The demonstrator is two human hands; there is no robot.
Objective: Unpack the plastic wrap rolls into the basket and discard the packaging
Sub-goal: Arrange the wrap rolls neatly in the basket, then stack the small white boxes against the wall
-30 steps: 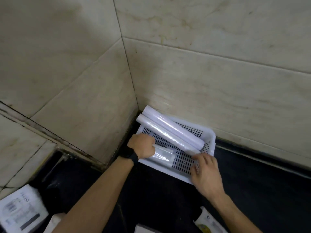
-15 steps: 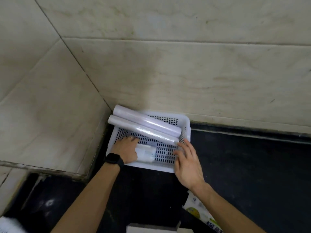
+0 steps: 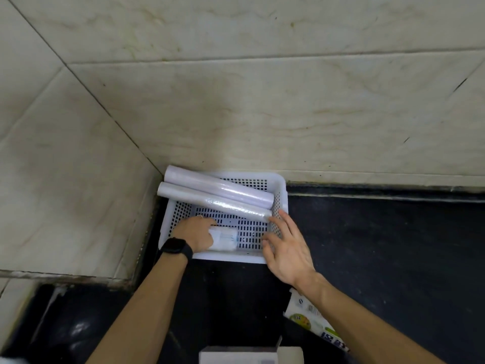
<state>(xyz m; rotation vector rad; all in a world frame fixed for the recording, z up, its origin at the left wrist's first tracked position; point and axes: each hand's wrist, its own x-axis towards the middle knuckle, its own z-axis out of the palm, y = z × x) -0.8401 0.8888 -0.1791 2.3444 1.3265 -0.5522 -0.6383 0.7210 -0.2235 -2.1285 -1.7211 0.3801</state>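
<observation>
A white perforated basket (image 3: 282, 198) sits on the dark counter in the tiled corner. Two long plastic wrap rolls lie across its far side: the back roll (image 3: 223, 189) and the front roll (image 3: 210, 202), their left ends resting on the basket's rim. My left hand (image 3: 198, 232), with a black watch on the wrist, is inside the basket and closed on a short white roll (image 3: 225, 239) lying on the basket's floor. Over the basket's right front corner my right hand (image 3: 287, 248) is open, fingers spread, fingertips close to the front roll's right end.
Marble wall tiles close in the corner behind and to the left. A printed packaging bag (image 3: 312, 319) lies on the counter under my right forearm. An open cardboard box (image 3: 249, 354) sits at the bottom edge. Dark counter stretches to the right.
The view has swung so the basket looks squarer. My left hand has stayed on the short roll at the basket's front left. My right hand has stayed open at the right front corner.
</observation>
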